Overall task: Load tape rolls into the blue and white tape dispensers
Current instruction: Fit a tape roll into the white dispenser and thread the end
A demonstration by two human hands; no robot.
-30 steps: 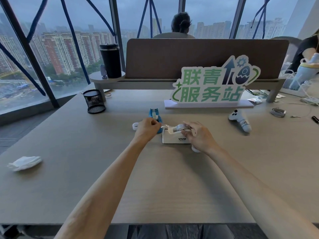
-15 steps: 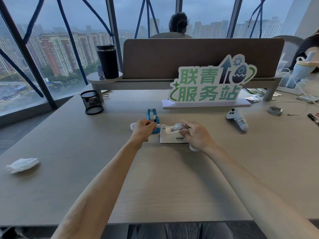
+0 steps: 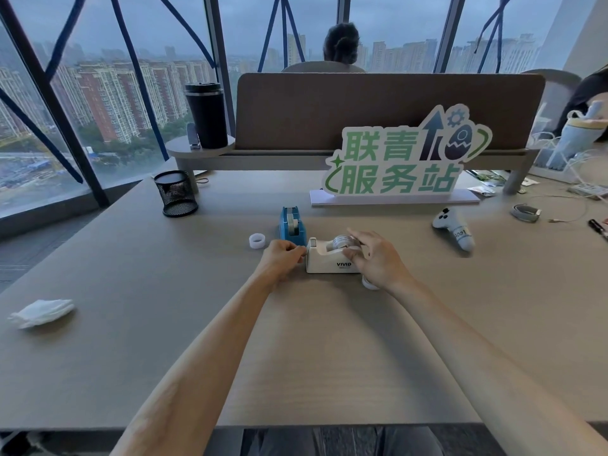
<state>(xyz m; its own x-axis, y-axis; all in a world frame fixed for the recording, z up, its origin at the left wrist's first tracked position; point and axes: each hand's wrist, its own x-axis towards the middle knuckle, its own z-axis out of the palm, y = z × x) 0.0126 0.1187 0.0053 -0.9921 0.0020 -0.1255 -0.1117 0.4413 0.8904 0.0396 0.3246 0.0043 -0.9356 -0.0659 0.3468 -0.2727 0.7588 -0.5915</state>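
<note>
— So, where are the dispensers?

— Both sit mid-worktop (image 3: 329, 340). The white dispenser (image 3: 330, 262) is between the two hands, and the blue dispenser (image 3: 292, 225) stands just behind it, to the left, with a roll already in its cradle.

— And the white one?

— A roll (image 3: 343, 242) rests in its well, under the right hand (image 3: 378, 260).

— What is that hand's grip doing?

— Its fingers (image 3: 360, 236) curl loosely over the roll, thumb low against the dispenser's side. Whether they actually pinch the roll I cannot tell.

— The left hand (image 3: 283, 258)?

— It is bunched at the cutter end of the white dispenser, fingertips narrowed together right beside the blade. If a tape end is caught between them, it is too small to make out.

— Any spare rolls?

— One clear spare roll (image 3: 257, 240) lies flat left of the blue dispenser, apart from it. Another pale ring (image 3: 369, 283) peeks out beneath the right wrist.

— Anything else around?

— A mesh cup (image 3: 176, 192) far left, a crumpled tissue (image 3: 41, 312) near the left edge, a green sign (image 3: 404, 162) behind the dispensers, and a white controller (image 3: 455, 228) off to the right.
</note>
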